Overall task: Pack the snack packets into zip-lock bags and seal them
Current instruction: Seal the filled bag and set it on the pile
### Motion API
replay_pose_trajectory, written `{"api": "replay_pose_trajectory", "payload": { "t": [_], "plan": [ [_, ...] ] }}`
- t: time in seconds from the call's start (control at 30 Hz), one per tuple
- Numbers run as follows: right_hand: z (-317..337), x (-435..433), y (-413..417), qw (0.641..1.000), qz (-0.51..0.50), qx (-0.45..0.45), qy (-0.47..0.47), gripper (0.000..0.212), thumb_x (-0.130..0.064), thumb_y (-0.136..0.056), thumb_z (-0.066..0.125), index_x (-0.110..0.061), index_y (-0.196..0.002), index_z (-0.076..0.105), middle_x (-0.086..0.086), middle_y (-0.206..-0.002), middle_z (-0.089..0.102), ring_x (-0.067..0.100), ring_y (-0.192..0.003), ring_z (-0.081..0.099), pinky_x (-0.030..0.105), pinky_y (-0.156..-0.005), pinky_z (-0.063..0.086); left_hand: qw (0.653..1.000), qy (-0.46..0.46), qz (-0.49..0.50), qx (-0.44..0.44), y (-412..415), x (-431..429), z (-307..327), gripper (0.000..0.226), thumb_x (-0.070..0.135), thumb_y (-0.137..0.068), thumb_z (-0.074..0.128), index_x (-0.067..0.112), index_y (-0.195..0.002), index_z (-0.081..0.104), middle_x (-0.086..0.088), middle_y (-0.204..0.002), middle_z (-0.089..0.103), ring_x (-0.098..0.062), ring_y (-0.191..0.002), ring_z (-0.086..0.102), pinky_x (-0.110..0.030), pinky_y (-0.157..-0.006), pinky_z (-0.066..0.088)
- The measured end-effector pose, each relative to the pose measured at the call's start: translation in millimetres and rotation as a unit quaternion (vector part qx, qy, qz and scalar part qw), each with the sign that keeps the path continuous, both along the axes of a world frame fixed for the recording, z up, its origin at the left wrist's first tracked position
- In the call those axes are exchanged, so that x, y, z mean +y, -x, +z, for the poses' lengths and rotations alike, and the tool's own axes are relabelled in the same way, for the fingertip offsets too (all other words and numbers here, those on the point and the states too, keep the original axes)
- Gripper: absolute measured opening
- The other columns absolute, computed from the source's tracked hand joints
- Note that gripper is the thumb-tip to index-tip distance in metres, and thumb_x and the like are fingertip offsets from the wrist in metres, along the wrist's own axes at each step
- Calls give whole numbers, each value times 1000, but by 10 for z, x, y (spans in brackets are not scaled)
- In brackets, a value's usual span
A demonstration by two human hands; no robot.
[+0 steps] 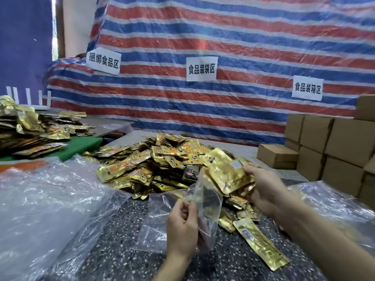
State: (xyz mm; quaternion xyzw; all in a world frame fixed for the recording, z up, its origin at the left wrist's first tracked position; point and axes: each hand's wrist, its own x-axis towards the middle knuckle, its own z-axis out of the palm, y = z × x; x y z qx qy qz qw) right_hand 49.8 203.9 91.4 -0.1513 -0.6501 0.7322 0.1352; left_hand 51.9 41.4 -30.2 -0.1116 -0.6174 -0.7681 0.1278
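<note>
A big heap of gold snack packets (162,161) lies on the speckled table (113,250) in front of me. My left hand (182,226) pinches the rim of a clear zip-lock bag (207,201), which stands with its mouth gaping. My right hand (265,191) grips a stack of gold packets (227,173) just above and to the right of the bag's mouth. One long gold packet (261,246) lies loose on the table under my right forearm.
Crumpled clear plastic sheets (44,199) cover the table's left side, with more at the right (332,199). A second pile of gold packets (30,130) sits on a green mat at far left. Brown cardboard boxes (324,142) are stacked at right. A striped tarp (223,47) hangs behind.
</note>
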Motion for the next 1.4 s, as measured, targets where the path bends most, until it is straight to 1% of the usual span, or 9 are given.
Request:
{"api": "replay_pose_trajectory", "payload": {
  "t": [0.13, 0.27, 0.4, 0.6, 0.9, 0.97, 1.2, 1.3, 1.4],
  "plan": [
    [-252, -146, -86, 984, -77, 42, -158, 31, -35, -101, 54, -8, -116, 54, 14, -106, 66, 29, -97, 64, 52, -79, 57, 1000, 13, -15, 5, -2, -7, -17, 27, 22, -100, 52, 3, -82, 55, -20, -61, 61, -29, -44, 59, -27, -40, 46],
    [-374, -293, -145, 956, -123, 94, -249, 21, -39, -93, 66, -23, -95, 54, 5, -92, 67, 25, -85, 66, 54, -75, 59, 999, 26, -19, 14, 25, 3, -27, 30, 24, -102, 48, 1, -84, 52, -30, -65, 56, -47, -52, 54, -45, -48, 48],
    [-434, -360, -120, 967, -49, 62, -244, 35, -33, -77, 84, -13, -91, 58, 6, -87, 68, 23, -80, 66, 34, -63, 53, 998, 28, -37, 32, 34, 28, -41, 28, 23, -105, 43, 4, -85, 49, -27, -63, 61, -51, -55, 56, -51, -48, 47],
    [-331, -143, -81, 984, 125, -110, -57, 37, 17, -75, 72, 3, -106, 58, 21, -83, 76, 34, -68, 74, 41, -56, 61, 998, -42, -20, 36, 43, 17, -29, 28, 24, -106, 39, 6, -88, 48, -16, -59, 65, -33, -47, 62, -34, -47, 48],
    [-402, 18, -95, 967, 164, -148, -123, 20, 4, -76, 78, 7, -95, 73, 22, -90, 75, 28, -69, 74, 39, -62, 63, 993, -73, -31, 84, -26, 56, 51, 36, 35, -100, 36, 3, -89, 46, -20, -57, 61, -35, -44, 58, -30, -44, 46],
    [-356, -3, -107, 958, 156, -124, -207, 2, 0, -83, 74, 1, -83, 77, 16, -87, 76, 24, -71, 74, 41, -64, 63, 993, -68, -28, 89, -37, 55, 53, 36, 36, -99, 39, 3, -88, 49, -20, -60, 61, -37, -45, 59, -32, -44, 48],
    [-17, -164, -222, 941, 45, 78, -326, 16, -9, -92, 66, -5, -78, 71, 10, -82, 72, 21, -69, 70, 28, -51, 57, 988, -30, 77, 132, -105, -66, 361, 33, 30, -99, 54, 7, -74, 55, -6, -60, 61, -14, -42, 55, -22, -40, 45],
    [110, -196, -288, 934, 4, 188, -305, 16, -10, -92, 64, -4, -78, 69, 13, -81, 71, 32, -75, 69, 40, -55, 61, 970, -19, 135, 204, -127, -173, 756, 32, 31, -94, 54, 15, -66, 52, 0, -55, 57, -11, -41, 50, -29, -40, 46],
    [222, -239, -353, 925, -25, 285, -250, 18, -15, -91, 64, -8, -75, 67, 5, -75, 71, 25, -73, 70, 31, -53, 59, 963, -21, 140, 227, -120, -251, 1023, 34, 27, -96, 55, 11, -67, 52, -4, -54, 56, -21, -45, 54, -40, -43, 48]
  ]
}}
